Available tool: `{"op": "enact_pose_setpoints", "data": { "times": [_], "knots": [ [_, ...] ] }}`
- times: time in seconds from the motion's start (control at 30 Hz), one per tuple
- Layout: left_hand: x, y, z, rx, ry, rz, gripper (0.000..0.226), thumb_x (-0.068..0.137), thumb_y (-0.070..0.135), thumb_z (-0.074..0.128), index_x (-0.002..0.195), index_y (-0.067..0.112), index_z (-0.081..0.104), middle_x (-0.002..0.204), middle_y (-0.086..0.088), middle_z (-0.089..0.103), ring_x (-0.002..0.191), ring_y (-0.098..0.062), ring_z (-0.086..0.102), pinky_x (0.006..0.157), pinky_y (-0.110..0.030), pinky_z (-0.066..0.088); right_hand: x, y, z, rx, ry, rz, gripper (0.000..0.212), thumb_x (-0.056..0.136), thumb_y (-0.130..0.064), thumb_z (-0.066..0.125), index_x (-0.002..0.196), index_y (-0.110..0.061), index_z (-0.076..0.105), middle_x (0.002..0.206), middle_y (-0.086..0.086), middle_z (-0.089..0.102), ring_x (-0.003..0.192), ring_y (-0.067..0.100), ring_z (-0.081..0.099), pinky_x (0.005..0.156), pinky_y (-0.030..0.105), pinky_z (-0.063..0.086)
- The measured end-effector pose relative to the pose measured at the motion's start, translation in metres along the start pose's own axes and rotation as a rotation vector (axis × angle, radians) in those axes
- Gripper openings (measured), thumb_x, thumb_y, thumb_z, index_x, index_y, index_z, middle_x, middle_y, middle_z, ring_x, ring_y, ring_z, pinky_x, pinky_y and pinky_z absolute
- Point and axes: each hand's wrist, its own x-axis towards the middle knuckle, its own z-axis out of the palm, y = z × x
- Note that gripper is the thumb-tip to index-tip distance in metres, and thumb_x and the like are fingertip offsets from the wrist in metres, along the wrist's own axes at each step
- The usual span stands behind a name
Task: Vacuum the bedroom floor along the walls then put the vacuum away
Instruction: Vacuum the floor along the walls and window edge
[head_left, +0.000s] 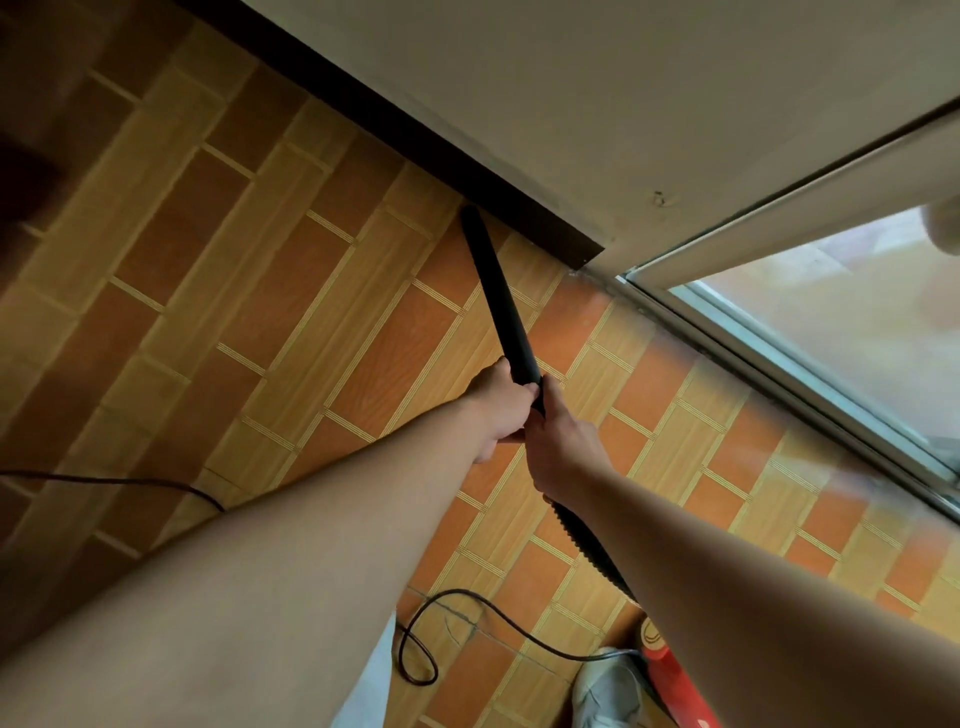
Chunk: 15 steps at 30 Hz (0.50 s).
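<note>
Fingers (523, 391) of the left hand (496, 405) curl round the near end of the black vacuum wand (498, 291). The right hand (563, 444) grips it just behind, the two hands touching, both wrapped tight on the tube. The wand slants away from the person toward the wall (519, 78). Its narrow tip (470, 215) is down at the floor (311, 291), right beside the dark baseboard (467, 174) and near the corner where the baseboard ends at the frame (779, 379) of a sliding glass door.

Behind the right hand a ribbed black hose (587, 545) runs back under the forearm toward the red vacuum body (675, 675). That body sits on the floor at the bottom edge of the view, just beside a grey-white shoe (605, 686). A pale round emblem (649, 635) shows on the red casing — too blurred to read.

A thin black power cord (457, 591) loops over the floor, which is patterned in orange and tan brick shapes — another stretch of cord trails in from the left edge.
</note>
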Motion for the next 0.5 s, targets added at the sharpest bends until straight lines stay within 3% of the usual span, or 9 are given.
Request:
{"op": "enact_pose_setpoints", "data": {
  "times": [0.1, 0.3, 0.5],
  "knots": [
    [0.003, 0.004, -0.015, 0.008, 0.003, -0.002, 0.045, 0.107, 0.019, 0.052, 0.151, 0.025, 0.042, 0.132, -0.007, 0.061, 0.116, -0.027, 0.064, 0.091, -0.044, 0.062, 0.004, -0.014, 0.005, 0.008, 0.005, 0.001, 0.055, 0.108, -0.044, 0.024, 0.159, -0.044, 0.004, 0.092, 0.014, 0.066, 0.069, 0.033, 0.069, 0.059, 0.049, 0.063],
    [0.005, 0.010, -0.046, 0.011, -0.006, 0.006, 0.046, 0.108, 0.021, 0.051, 0.152, 0.025, 0.041, 0.135, -0.007, 0.061, 0.118, -0.028, 0.065, 0.092, -0.044, 0.061, 0.007, -0.045, 0.012, 0.027, 0.005, 0.028, 0.057, 0.110, -0.040, 0.027, 0.161, -0.045, 0.003, 0.092, 0.011, 0.063, 0.063, 0.025, 0.064, 0.052, 0.036, 0.056],
    [0.007, 0.018, -0.072, -0.019, -0.012, 0.017, 0.043, 0.108, 0.019, 0.051, 0.149, 0.024, 0.043, 0.132, -0.005, 0.062, 0.116, -0.027, 0.065, 0.090, -0.040, 0.062, 0.010, -0.074, 0.017, -0.039, 0.023, 0.025, 0.060, 0.110, -0.034, 0.030, 0.161, -0.044, 0.001, 0.092, 0.010, 0.061, 0.066, 0.026, 0.067, 0.058, 0.042, 0.061]
  ]
}}
